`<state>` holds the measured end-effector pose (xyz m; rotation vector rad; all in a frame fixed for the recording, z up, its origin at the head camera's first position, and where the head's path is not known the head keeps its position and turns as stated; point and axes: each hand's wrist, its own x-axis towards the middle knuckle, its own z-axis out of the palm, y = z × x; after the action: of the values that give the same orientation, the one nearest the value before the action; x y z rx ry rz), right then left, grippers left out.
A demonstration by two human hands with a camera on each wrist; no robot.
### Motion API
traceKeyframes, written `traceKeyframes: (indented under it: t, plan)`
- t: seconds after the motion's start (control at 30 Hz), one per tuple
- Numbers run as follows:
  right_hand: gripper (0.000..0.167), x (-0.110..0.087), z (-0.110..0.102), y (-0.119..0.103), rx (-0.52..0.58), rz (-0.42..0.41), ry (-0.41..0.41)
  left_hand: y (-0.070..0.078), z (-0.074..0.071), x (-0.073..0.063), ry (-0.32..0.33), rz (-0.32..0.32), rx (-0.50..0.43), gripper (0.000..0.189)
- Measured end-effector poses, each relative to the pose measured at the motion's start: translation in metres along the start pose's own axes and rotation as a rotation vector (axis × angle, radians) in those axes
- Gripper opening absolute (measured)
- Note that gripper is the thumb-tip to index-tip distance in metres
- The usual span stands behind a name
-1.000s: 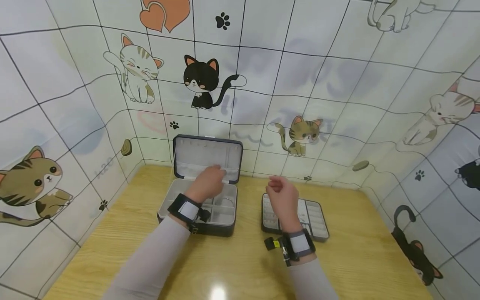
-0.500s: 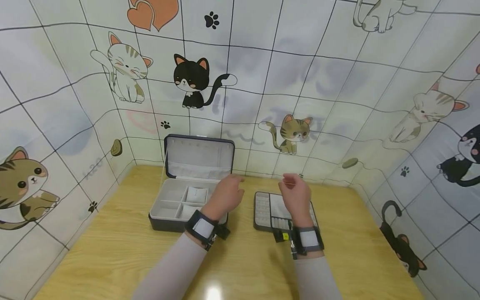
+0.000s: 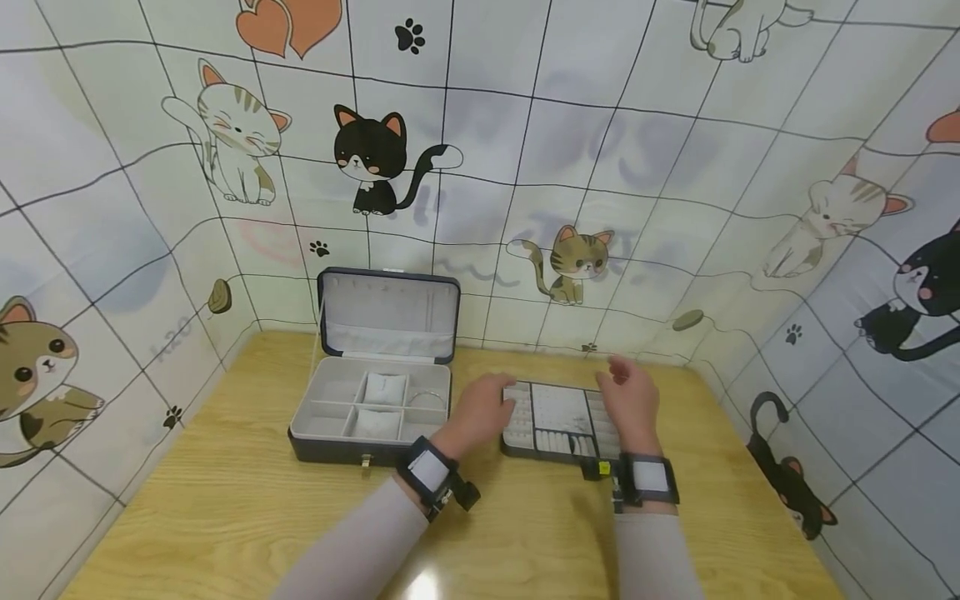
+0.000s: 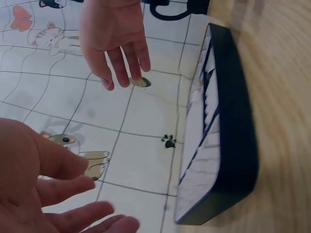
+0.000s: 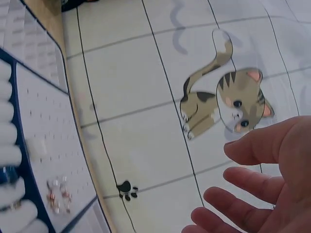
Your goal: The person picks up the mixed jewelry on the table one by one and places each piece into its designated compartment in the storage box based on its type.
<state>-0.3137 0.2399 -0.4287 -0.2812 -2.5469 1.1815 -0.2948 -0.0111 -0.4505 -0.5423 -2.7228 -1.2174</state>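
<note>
A shallow dark blue jewelry tray (image 3: 543, 456) with pale lining lies on the table between my hands. It has a grid section at the left, a flat panel, ring rolls and slots at the right. My left hand (image 3: 474, 417) is by the tray's left edge, fingers parted and holding nothing; whether it touches the rim cannot be told. Over the tray's right end, my right hand (image 3: 632, 408) has loosely bent fingers with nothing between them. Small shiny earrings (image 5: 59, 194) sit on the panel in the right wrist view.
Left of the tray stands a dark jewelry box (image 3: 330, 452), its lid (image 3: 390, 315) raised. Inside are two white cushions (image 3: 386, 389) in the middle compartments and a thin bangle (image 3: 427, 394) at the right. A cat-print wall covering (image 3: 480, 167) rises behind the wooden table (image 3: 225, 500).
My left hand has moved right, from over the jewelry box to the tray's left edge. My right hand has shifted right toward the tray's right end. The head view has turned slightly right.
</note>
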Motion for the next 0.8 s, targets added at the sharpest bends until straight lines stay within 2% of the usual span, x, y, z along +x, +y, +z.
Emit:
traceKeyframes:
  t: [0.13,0.27,0.4,0.57,0.7,0.8]
  plan:
    - [0.048,-0.001,-0.005,0.012,-0.017,0.022,0.013,-0.004,0.012,-0.004,0.036,-0.024,-0.068,0.041]
    - [0.050,-0.002,-0.007,0.021,-0.031,0.062,0.013,-0.005,0.020,-0.007,0.038,-0.055,-0.123,0.043]
    - [0.053,0.000,-0.007,0.028,-0.049,0.098,-0.014,-0.007,0.030,-0.007,0.025,-0.093,-0.124,0.047]
    - [0.061,0.003,-0.007,0.042,-0.124,0.140,-0.075,-0.009,0.047,-0.006,0.015,-0.107,-0.119,0.051]
    - [0.065,0.006,-0.006,0.052,-0.173,0.176,-0.104,-0.011,0.051,-0.005,0.036,-0.111,-0.129,0.049]
    - [0.066,0.007,-0.001,0.058,-0.194,0.174,-0.144,-0.014,0.049,-0.005,0.061,-0.149,-0.157,0.047]
